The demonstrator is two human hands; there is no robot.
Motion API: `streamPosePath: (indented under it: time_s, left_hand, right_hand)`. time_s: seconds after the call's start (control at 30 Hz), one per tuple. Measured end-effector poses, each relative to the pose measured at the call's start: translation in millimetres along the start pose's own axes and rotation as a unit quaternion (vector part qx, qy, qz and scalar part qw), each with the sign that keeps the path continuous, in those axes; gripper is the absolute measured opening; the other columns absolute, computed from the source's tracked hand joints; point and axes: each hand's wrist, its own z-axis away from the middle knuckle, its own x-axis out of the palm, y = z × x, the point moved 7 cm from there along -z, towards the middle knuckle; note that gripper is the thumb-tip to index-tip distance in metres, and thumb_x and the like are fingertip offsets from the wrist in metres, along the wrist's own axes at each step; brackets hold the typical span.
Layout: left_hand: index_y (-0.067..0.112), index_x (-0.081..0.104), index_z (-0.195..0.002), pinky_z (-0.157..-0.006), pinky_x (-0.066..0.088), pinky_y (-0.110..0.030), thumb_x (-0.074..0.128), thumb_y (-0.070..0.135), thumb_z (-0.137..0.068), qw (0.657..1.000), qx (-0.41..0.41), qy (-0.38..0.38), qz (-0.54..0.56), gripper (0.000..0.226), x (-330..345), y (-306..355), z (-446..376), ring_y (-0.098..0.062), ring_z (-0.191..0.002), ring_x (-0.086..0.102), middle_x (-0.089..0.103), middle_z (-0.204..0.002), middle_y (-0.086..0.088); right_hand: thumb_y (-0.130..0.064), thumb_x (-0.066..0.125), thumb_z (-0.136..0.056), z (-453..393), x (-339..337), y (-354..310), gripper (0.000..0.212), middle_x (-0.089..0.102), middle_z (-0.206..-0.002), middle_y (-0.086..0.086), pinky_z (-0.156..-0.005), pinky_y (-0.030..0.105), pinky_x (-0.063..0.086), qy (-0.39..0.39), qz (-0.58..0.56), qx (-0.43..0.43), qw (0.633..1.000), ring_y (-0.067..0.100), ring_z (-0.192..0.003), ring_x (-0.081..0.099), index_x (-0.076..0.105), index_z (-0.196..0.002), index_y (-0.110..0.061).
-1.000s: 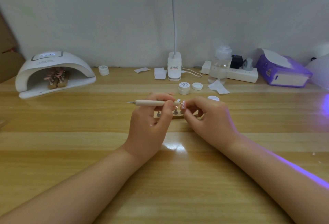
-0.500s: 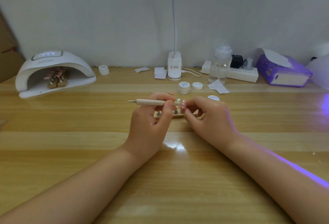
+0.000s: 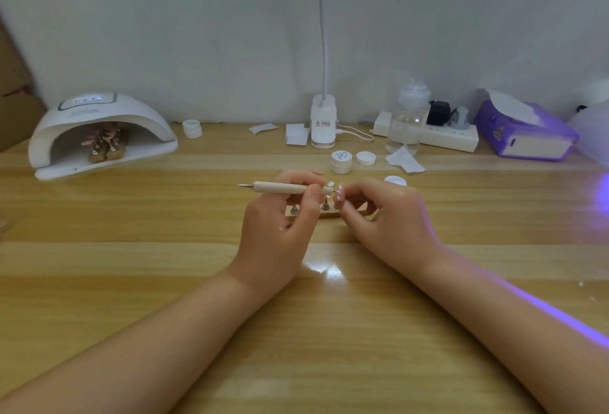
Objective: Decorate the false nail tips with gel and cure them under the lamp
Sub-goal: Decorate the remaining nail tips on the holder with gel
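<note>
Here, at the far left of the wooden table, the white curing lamp stands with its mouth open toward the camera, and inside it sits a small wooden stand with pink nail tips on metal pegs. Just right of the lamp, near the wall, is a small closed white jar. Further right lie two white paper slips, then the base of a white desk lamp whose neck rises out of view. In front of that base stand a gel pot and, beside it, its loose white lid. At the table's middle, the left hand pinches a wooden dotting tool between thumb and fingers, holding it level with its near tip pointing right. That tip meets a pink false nail tip with white dots, which the right hand pinches at its fingertips; whether it is held directly or on a peg is hidden. Behind and below both hands lies a wooden holder block with metal pegs, partly covered. To the right are a clear bottle, a white power strip and a purple tissue box.
</note>
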Motion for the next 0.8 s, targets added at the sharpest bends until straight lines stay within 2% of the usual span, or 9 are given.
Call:
streamPosePath:
  time_s: [0.23, 0.43, 0.57, 0.63, 0.8]
  left_hand:
    - [0.035, 0.057, -0.087, -0.063, 0.05, -0.02, 0.052, 0.019, -0.09, 1.0, -0.002, 0.0, -0.003, 0.017, 0.0, -1.1, -0.2, -0.007, -0.074, 0.063, 0.066, -0.078, 0.009]
    - [0.035, 0.056, -0.088, -0.064, 0.05, -0.019, 0.051, 0.021, -0.091, 1.0, 0.0, 0.004, -0.004, 0.016, -1.2, -1.4, 0.0, -0.007, -0.075, 0.063, 0.066, -0.078, 0.008]
    - [0.036, 0.057, -0.092, -0.068, 0.051, -0.021, 0.049, 0.033, -0.091, 0.999, -0.005, 0.017, 0.027, 0.009, -3.7, -2.8, -0.2, -0.011, -0.079, 0.066, 0.069, -0.082, 0.006]
    - [0.036, 0.057, -0.094, -0.07, 0.051, -0.022, 0.048, 0.032, -0.092, 0.999, 0.001, 0.02, 0.038, 0.01, -4.2, -2.4, -0.3, -0.015, -0.08, 0.065, 0.069, -0.085, 0.006]
    - [0.034, 0.056, -0.099, -0.071, 0.049, -0.018, 0.047, 0.033, -0.093, 0.999, 0.013, 0.018, 0.042, 0.011, -3.4, -1.8, -0.6, -0.014, -0.082, 0.064, 0.067, -0.09, 0.009]
  right_hand:
    - [-0.002, 0.07, -0.079, 0.0, -0.8, -1.6, 0.006, 0.066, -0.074, -0.009, -0.064, 0.004, 0.041, 0.001, 0.003, -0.006, 1.0, -0.002, -0.073, 0.056, 0.071, -0.082, -0.007]
    - [-0.003, 0.07, -0.079, 0.6, -0.9, 0.3, 0.006, 0.062, -0.073, -0.015, -0.064, 0.003, 0.04, 0.002, 0.002, -0.004, 1.0, -0.015, -0.067, 0.053, 0.071, -0.082, -0.009]
    - [-0.005, 0.07, -0.081, 0.5, -1.8, 0.5, 0.006, 0.062, -0.073, -0.016, -0.062, 0.003, 0.039, 0.007, 0.001, -0.001, 1.0, -0.013, -0.067, 0.054, 0.071, -0.082, -0.011]
    - [-0.004, 0.07, -0.081, 0.2, -3.2, 0.4, 0.007, 0.061, -0.073, -0.018, -0.061, 0.001, 0.037, 0.013, -0.004, 0.0, 1.0, -0.013, -0.067, 0.053, 0.071, -0.082, -0.011]
    - [-0.005, 0.069, -0.082, -0.4, -5.0, 0.8, 0.008, 0.06, -0.073, -0.02, -0.06, 0.003, 0.037, 0.019, -0.007, 0.004, 1.0, -0.012, -0.068, 0.053, 0.072, -0.084, -0.012]
